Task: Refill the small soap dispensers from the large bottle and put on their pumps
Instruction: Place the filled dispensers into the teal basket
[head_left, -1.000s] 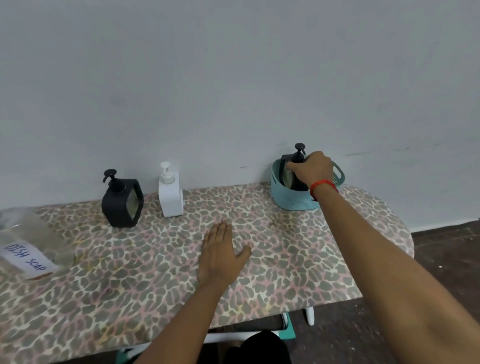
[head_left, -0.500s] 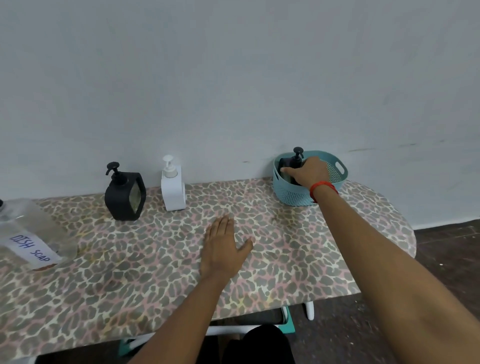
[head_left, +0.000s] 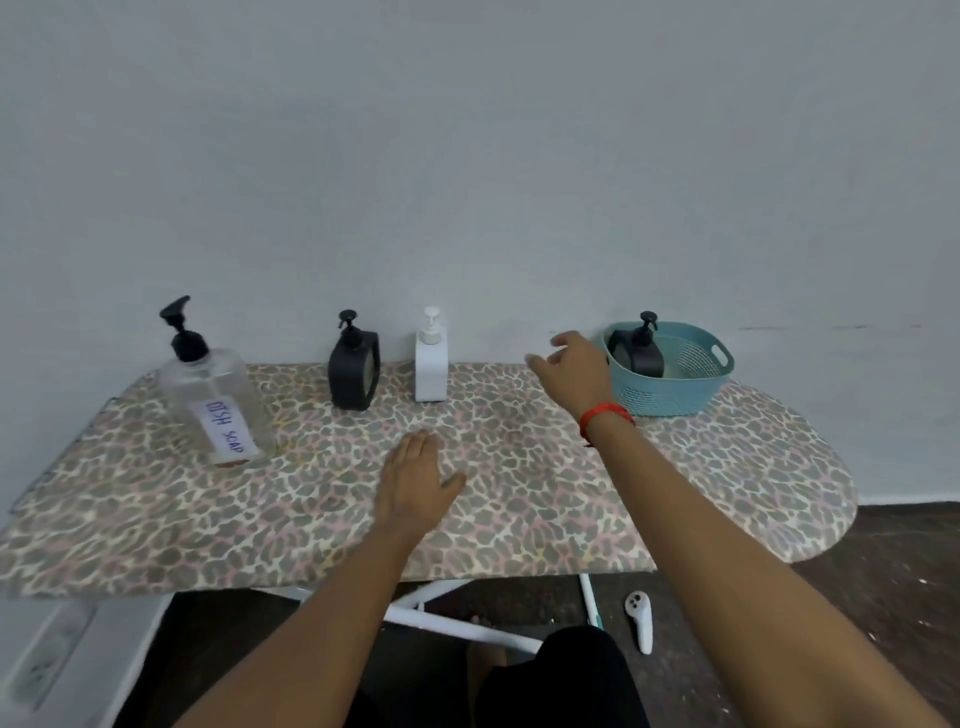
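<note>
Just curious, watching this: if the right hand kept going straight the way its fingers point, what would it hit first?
The right hand points left and slightly back, so probably the white dispenser; depth is unclear, and it might pass in front.

The leopard-print cloth-covered counter (head_left: 519, 509) looks matt and softly woven. The large clear plastic bottle (head_left: 210, 400) is glossy and see-through, with a white paper label (head_left: 226, 431) written on by hand. The black square dispenser (head_left: 354, 371) looks matt; the white rectangular plastic dispenser (head_left: 431, 366) is smooth. The teal perforated plastic basket (head_left: 670, 389) has a dull finish.
</note>
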